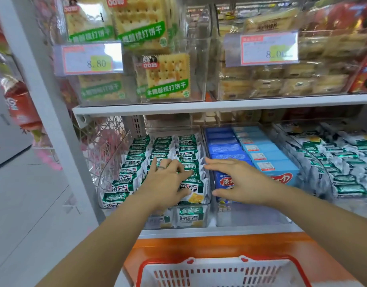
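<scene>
**snackfan:** What's the left hand (166, 181) up to? Its grip is spread over the green-and-white foil snack packets (137, 162), with the fingers lying on the middle and right rows. It's a bit blurry there, so I honestly can't tell if it's pinching one or just touching the tops.

**aisle9:** Same here. The right hand (238, 181) is easier: grip wide, fingers straight, holding nothing. It hovers over the wall between the packets and the blue cardboard boxes (259, 150) next door. My guess is it's there to steady the row or take the next packet.

**snackfan:** Makes sense. The packets stand on edge in tight rows inside a clear plastic bin (114, 158) on the lower white shelf (219, 230), so you'd have to work one loose from above.

**aisle9:** And the red plastic shopping basket (219, 272) is right below the shelf, between both arms. That's probably so a picked packet only has to come straight down.
</scene>
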### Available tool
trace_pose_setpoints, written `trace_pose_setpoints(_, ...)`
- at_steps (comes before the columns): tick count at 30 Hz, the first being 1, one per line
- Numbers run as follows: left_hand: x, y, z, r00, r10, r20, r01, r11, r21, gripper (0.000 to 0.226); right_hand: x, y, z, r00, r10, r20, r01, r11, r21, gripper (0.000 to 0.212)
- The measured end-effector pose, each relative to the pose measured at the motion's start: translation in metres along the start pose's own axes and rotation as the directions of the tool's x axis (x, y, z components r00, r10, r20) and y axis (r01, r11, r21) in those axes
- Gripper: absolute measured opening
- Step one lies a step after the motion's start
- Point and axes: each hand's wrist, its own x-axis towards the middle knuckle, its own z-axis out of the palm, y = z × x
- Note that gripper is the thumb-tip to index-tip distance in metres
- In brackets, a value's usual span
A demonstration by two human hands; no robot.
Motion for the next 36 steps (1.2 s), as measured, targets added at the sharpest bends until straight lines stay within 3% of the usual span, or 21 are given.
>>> trace_pose_setpoints(6, -0.002, 0.001, -0.006, 1.000, -0.018, 0.018, 0.018, 0.999, -0.027, 0.066, -0.002, -0.008, -0.004, 0.999, 0.032, 0.018, -0.032, 1.000, -0.001, 0.064)
trace_pose_setpoints(8, -0.008, -0.001, -0.011, 0.999, -0.031, 0.013, 0.032, 0.995, -0.092, 0.069, -0.003, -0.013, -0.008, 0.999, 0.037, 0.034, -0.034, 0.996, -0.079, 0.063)
trace_pose_setpoints(11, -0.025, -0.010, -0.017, 0.991, -0.099, -0.084, 0.079, 0.973, -0.216, 0.066, -0.002, -0.026, -0.007, 1.000, -0.002, -0.006, 0.001, 0.976, -0.216, 0.060)
trace_pose_setpoints(14, -0.053, -0.027, -0.016, 0.950, -0.207, -0.233, 0.102, 0.913, -0.394, 0.054, 0.002, -0.047, 0.003, 0.996, -0.091, 0.011, 0.091, 0.965, -0.245, 0.052)
trace_pose_setpoints(19, -0.110, -0.037, -0.002, 0.855, -0.385, -0.346, 0.134, 0.811, -0.570, 0.041, 0.018, -0.083, 0.021, 0.989, -0.146, -0.019, 0.142, 0.978, -0.154, 0.045)
trace_pose_setpoints(25, -0.138, -0.041, 0.021, 0.845, -0.455, -0.282, 0.216, 0.771, -0.599, 0.042, 0.040, -0.115, 0.047, 0.997, -0.063, -0.054, 0.051, 0.978, -0.203, 0.043)
trace_pose_setpoints(30, -0.135, -0.046, 0.029, 0.856, -0.437, -0.277, 0.225, 0.797, -0.560, 0.043, 0.052, -0.118, 0.050, 0.994, 0.061, -0.089, -0.061, 0.998, 0.000, 0.028)
trace_pose_setpoints(33, -0.133, -0.048, 0.029, 0.866, -0.423, -0.268, 0.226, 0.808, -0.544, 0.044, 0.054, -0.121, 0.043, 0.993, 0.056, -0.105, -0.052, 0.998, 0.033, 0.015)
trace_pose_setpoints(36, -0.134, -0.046, 0.026, 0.864, -0.419, -0.278, 0.224, 0.816, -0.533, 0.045, 0.050, -0.121, 0.027, 0.975, 0.038, -0.217, -0.020, 0.996, 0.084, 0.011)
